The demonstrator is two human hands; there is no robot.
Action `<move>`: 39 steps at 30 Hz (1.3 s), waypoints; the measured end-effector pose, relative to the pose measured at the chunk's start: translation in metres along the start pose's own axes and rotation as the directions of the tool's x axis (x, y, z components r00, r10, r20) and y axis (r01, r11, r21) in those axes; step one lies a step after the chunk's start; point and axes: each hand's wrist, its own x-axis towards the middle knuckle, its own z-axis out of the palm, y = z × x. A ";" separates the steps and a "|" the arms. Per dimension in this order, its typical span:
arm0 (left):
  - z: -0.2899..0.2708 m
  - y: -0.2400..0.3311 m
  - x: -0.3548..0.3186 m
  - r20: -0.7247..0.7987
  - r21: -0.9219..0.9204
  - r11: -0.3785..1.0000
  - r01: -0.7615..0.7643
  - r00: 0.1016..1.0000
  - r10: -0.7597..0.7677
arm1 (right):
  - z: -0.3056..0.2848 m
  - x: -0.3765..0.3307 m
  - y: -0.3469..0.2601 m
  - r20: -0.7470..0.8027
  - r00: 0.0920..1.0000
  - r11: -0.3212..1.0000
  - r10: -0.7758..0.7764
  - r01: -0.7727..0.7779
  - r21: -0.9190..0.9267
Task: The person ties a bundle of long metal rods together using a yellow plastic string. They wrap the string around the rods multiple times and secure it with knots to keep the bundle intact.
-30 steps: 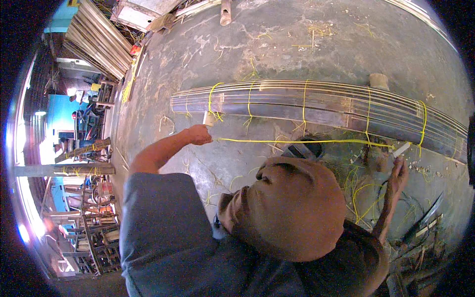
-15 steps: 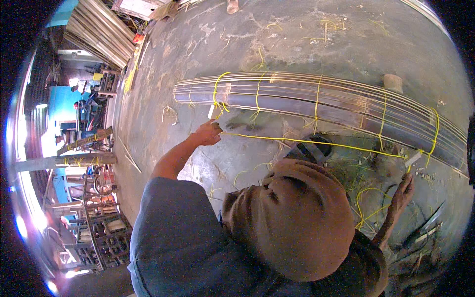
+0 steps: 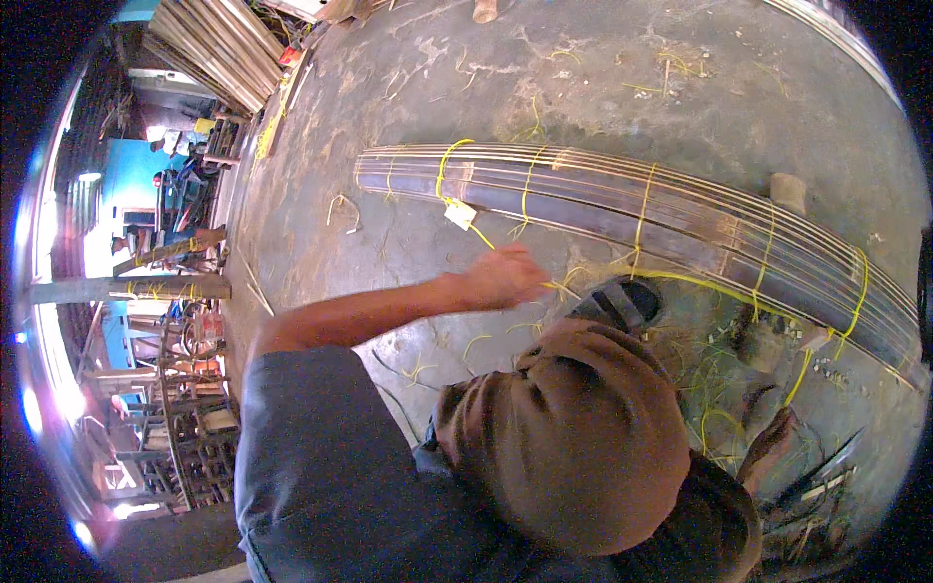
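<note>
A long bundle of slats (image 3: pixel 603 219), dark-faced with pale edges, lies across the floor, tied round with several yellow cords. Slightly blurred, my left hand (image 3: pixel 510 277) is closed on a yellow cord (image 3: pixel 479 236) just in front of the bundle. That cord leads up to a white tag (image 3: pixel 460 214) at the bundle's left tie. Farther right, my right hand (image 3: pixel 773 435) grips another yellow strand (image 3: pixel 799 377), which runs up to a pale tag (image 3: pixel 816 337) by the right tie. A slack yellow length (image 3: pixel 714 284) lies along the bundle's near edge.
A sandalled foot (image 3: pixel 622 301) rests close to the bundle, beyond a rounded brown cloth (image 3: pixel 573 437). Short wooden blocks (image 3: pixel 788 192) stand at the bundle's far side. Loose cord scraps (image 3: pixel 719 428) litter the floor. Stacked boards (image 3: pixel 219 53) and wooden racks (image 3: pixel 199 428) line the left.
My left hand has swept right and slightly down, away from the left tie. The cord between my hands has gone from taut to slack. My right hand has dropped a little.
</note>
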 end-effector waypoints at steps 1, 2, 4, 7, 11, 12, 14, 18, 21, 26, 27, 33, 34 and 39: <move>-0.001 0.019 0.033 -0.141 0.015 0.997 -0.071 0.987 0.073 | -0.008 -0.010 -0.002 0.017 1.000 0.999 -0.007 0.007 -0.042; -0.005 0.037 0.067 -0.277 0.039 0.988 -0.152 0.948 0.156 | -0.014 -0.018 -0.004 0.033 0.999 0.997 -0.002 0.005 -0.072; -0.018 0.080 0.129 -0.436 -0.067 0.943 -0.327 0.859 0.267 | -0.037 -0.034 -0.015 0.041 0.999 0.994 0.017 -0.013 -0.111; -0.033 0.142 0.202 -0.120 -0.476 0.785 -0.397 0.913 0.389 | -0.070 -0.050 -0.046 0.075 0.997 0.974 0.031 -0.013 -0.227; -0.001 0.230 0.277 0.140 -0.902 0.425 -0.071 0.885 0.444 | -0.125 -0.085 -0.108 0.155 0.943 0.955 0.296 -0.292 -0.047; 0.006 0.253 0.284 0.000 -0.948 0.294 -0.121 0.925 0.380 | -0.131 -0.092 -0.128 0.151 0.911 0.912 0.384 -0.400 0.094; 0.010 0.300 0.301 0.013 -0.998 -0.062 0.028 0.973 0.231 | -0.141 -0.117 -0.128 0.105 0.920 0.906 0.377 -0.390 0.164; 0.055 0.310 0.319 0.187 -0.981 0.095 0.168 0.949 0.254 | -0.085 -0.161 -0.072 0.030 0.976 0.973 0.217 -0.214 -0.081; 0.086 0.282 0.309 0.183 -0.902 0.431 0.034 0.933 0.310 | -0.070 -0.107 -0.082 -0.040 0.994 0.956 0.103 -0.110 -0.271; 0.106 0.254 0.317 -0.118 -0.793 0.521 -0.316 0.919 0.377 | -0.011 0.040 -0.139 0.209 0.978 0.956 0.023 -0.083 0.282; 0.098 0.253 0.320 -0.080 -0.807 0.494 -0.323 0.889 0.451 | 0.011 0.056 -0.125 0.251 0.966 0.965 -0.067 -0.001 0.261; -0.022 0.228 0.313 0.641 -0.579 0.659 -0.481 0.232 0.732 | 0.070 0.115 -0.103 0.229 0.970 0.945 -0.085 0.006 0.327; -0.059 0.221 0.321 0.566 -0.713 0.584 -0.388 0.175 0.806 | 0.080 0.124 -0.109 0.236 0.969 0.926 -0.071 -0.023 0.376; -0.171 0.165 0.442 0.050 -0.997 -0.029 0.067 0.912 0.406 | 0.109 0.164 -0.088 0.041 0.996 0.886 -0.074 0.047 0.461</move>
